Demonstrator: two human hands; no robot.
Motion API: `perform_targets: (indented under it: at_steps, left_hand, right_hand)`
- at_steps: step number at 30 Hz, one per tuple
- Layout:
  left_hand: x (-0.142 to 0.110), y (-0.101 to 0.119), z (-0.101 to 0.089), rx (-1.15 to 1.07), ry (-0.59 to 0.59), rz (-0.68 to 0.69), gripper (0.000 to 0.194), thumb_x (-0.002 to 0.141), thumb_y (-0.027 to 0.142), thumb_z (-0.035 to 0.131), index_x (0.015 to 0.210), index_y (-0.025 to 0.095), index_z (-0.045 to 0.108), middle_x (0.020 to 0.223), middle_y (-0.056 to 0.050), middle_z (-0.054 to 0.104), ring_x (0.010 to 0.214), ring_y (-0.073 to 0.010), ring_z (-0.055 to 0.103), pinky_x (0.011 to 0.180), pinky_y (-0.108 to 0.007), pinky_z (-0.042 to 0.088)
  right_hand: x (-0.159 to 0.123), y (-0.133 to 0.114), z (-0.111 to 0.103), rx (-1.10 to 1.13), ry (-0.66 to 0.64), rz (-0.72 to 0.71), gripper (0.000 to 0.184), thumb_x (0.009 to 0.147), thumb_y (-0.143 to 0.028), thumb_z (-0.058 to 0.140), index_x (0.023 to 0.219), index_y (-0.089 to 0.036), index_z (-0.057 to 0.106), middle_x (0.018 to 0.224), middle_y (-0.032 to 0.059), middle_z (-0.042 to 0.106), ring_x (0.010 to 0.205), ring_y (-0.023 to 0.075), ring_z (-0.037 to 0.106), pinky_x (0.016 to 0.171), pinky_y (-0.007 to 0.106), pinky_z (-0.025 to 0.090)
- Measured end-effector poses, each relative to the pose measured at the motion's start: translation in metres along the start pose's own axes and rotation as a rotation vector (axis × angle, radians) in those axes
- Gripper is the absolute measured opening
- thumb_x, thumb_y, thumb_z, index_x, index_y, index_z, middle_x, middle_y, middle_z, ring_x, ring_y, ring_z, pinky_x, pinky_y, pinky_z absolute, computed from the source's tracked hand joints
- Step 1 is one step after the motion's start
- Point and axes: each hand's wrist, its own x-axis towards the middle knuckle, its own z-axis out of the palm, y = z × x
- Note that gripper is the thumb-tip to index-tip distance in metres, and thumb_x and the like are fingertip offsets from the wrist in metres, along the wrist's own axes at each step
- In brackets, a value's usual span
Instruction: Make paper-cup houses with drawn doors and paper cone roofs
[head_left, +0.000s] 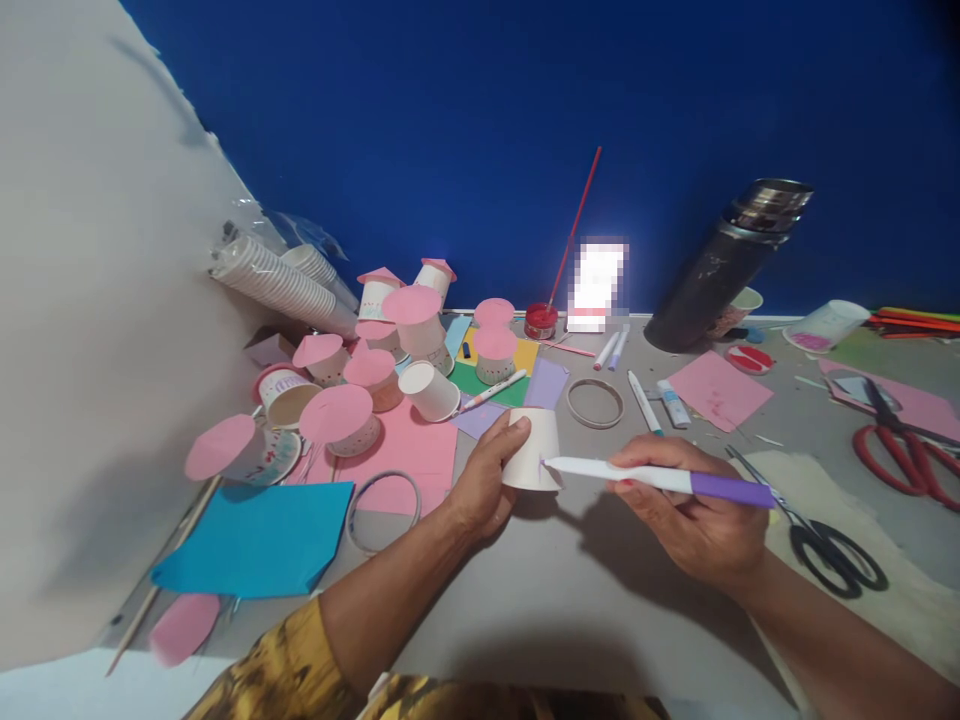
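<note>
A white paper cup (533, 452) is gripped in my left hand (486, 480), the thumb lying along its side. A short purple mark shows on the cup's wall near the rim. My right hand (694, 525) is closed round a white felt-tip pen (652, 474) with a purple end, and the pen's tip touches the cup at that mark. Left of the cup, another white paper cup (429, 390) lies tilted beside a capped marker (493, 390). Several decorated cups with pink paper tops, such as one cup (341, 420), stand further left.
Black-handled scissors (832, 555) lie right of my right hand, red-handled scissors (900, 450) beyond. A tall dark flask (712, 275) stands at the back. Tape rolls (595, 402), a blue sheet (255, 540), pink paper (720, 390) and stacked cups (277, 285) surround the work area.
</note>
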Motion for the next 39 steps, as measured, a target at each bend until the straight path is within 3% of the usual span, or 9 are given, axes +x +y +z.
perform_targets:
  at_steps: [12, 18, 23, 28, 39]
  left_hand:
    - [0.001, -0.001, -0.001, -0.03, -0.001, -0.018, 0.046, 0.073, 0.044, 0.084, 0.108, 0.015, 0.073, 0.094, -0.006, 0.069, 0.083, -0.0186, 0.063, 0.069, -0.026, 0.052]
    - [0.0, 0.0, 0.001, -0.025, 0.007, -0.001, 0.042, 0.072, 0.041, 0.083, 0.104, 0.015, 0.073, 0.089, -0.005, 0.068, 0.08, -0.0181, 0.062, 0.069, -0.027, 0.052]
    - [0.0, 0.0, 0.001, -0.054, 0.02, -0.012, 0.035, 0.075, 0.037, 0.079, 0.102, 0.016, 0.072, 0.087, -0.004, 0.066, 0.079, -0.0169, 0.061, 0.073, -0.027, 0.051]
    - [0.0, -0.001, 0.001, -0.022, 0.034, -0.016, 0.032, 0.077, 0.035, 0.076, 0.103, 0.017, 0.071, 0.094, -0.006, 0.069, 0.079, -0.0173, 0.061, 0.067, -0.024, 0.048]
    - [-0.001, 0.001, 0.002, -0.044, 0.036, 0.002, 0.031, 0.079, 0.032, 0.074, 0.105, 0.016, 0.07, 0.087, -0.003, 0.067, 0.076, -0.016, 0.061, 0.069, -0.025, 0.051]
  right_hand:
    - [0.002, -0.003, -0.001, -0.032, 0.053, -0.004, 0.007, 0.096, -0.02, 0.066, 0.103, -0.021, 0.067, 0.078, -0.0014, 0.071, 0.051, 0.0082, 0.059, 0.048, 0.019, 0.046]
    - [0.005, -0.004, 0.0, -0.08, 0.059, -0.028, 0.006, 0.096, -0.02, 0.066, 0.101, -0.02, 0.066, 0.079, 0.0008, 0.074, 0.06, 0.0121, 0.067, 0.055, 0.021, 0.051]
    - [0.004, -0.003, -0.003, -0.134, 0.114, -0.019, 0.005, 0.094, -0.019, 0.066, 0.098, -0.021, 0.068, 0.078, 0.001, 0.075, 0.057, 0.0132, 0.067, 0.054, 0.023, 0.052]
    - [0.007, -0.007, -0.001, -0.083, 0.077, -0.059, 0.005, 0.095, -0.021, 0.065, 0.098, -0.021, 0.068, 0.075, 0.0019, 0.076, 0.058, 0.0152, 0.069, 0.054, 0.024, 0.055]
    - [0.01, -0.006, -0.002, -0.155, 0.112, -0.056, 0.004, 0.096, -0.022, 0.065, 0.094, -0.021, 0.068, 0.074, 0.0013, 0.075, 0.056, 0.0141, 0.069, 0.053, 0.023, 0.054]
